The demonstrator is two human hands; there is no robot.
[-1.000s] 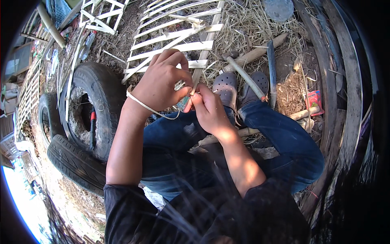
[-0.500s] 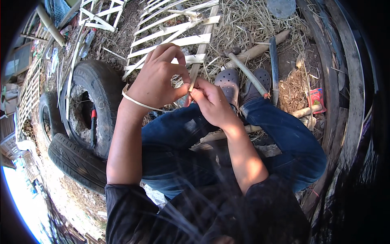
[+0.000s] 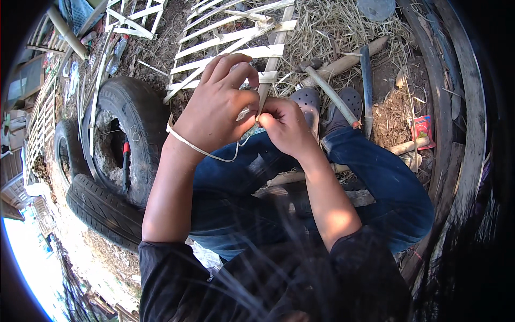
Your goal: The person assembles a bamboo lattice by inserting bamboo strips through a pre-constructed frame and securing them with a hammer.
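Both of my hands meet at the near end of an upright bamboo slat (image 3: 264, 92), part of a pale lattice (image 3: 241, 52) of split bamboo. My left hand (image 3: 222, 104) is closed in a pinch, thumb and index together at the slat's end, other fingers curled above. From the other side my right hand (image 3: 287, 126) pinches the same spot, fingers folded. A thin pale bamboo strip (image 3: 201, 151) lies across my left wrist and loops below the hand up toward the fingertips. Exactly what is between the fingertips is mostly hidden.
Old tyres (image 3: 137, 129) stand at left, one holding a red-and-black handled tool (image 3: 126, 155). By my shoes lie a hammer (image 3: 332, 94), a blue-grey machete-like tool (image 3: 367, 86) and a bamboo pole (image 3: 354, 61). A red packet (image 3: 423, 131) sits at right beside timber planks (image 3: 464, 102). Straw covers the ground.
The view has shifted slightly. My hands stay together at the slat's end, the right fingers now more folded. The loop of strip below my left hand hangs lower and wider.
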